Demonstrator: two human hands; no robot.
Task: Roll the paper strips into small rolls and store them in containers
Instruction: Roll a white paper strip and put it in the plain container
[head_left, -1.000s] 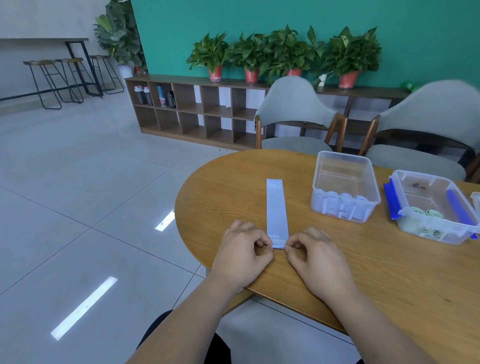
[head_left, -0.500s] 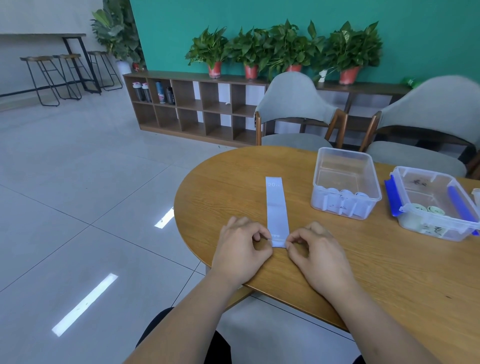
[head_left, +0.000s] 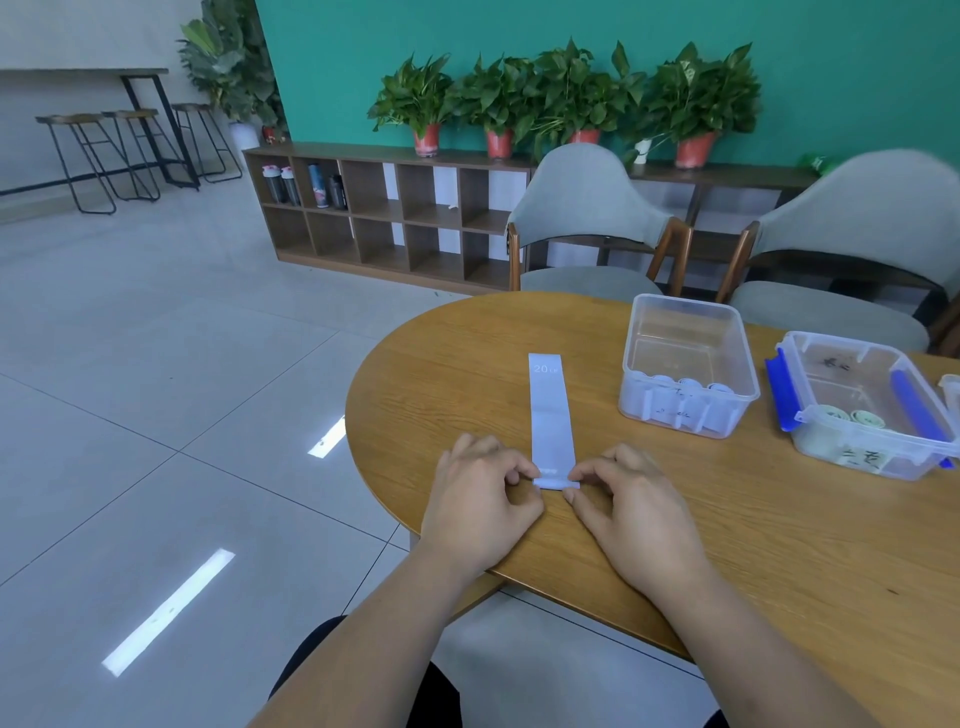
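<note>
White paper strip (head_left: 549, 410) flat on table (head_left: 779, 519), frame centre; left hand (head_left: 480, 501), right hand (head_left: 631, 506) each pinching its rolled near end

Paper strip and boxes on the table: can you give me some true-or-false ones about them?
1. Both the left hand and the right hand pinch the near end of the paper strip. True.
2. The strip is all rolled up. False: only the near end is curled; the rest lies flat on the table.
3. The plain clear box is empty. False: small rolls lie inside by its near wall.
4. The box with blue clips stands right of the plain clear box. True.
</note>
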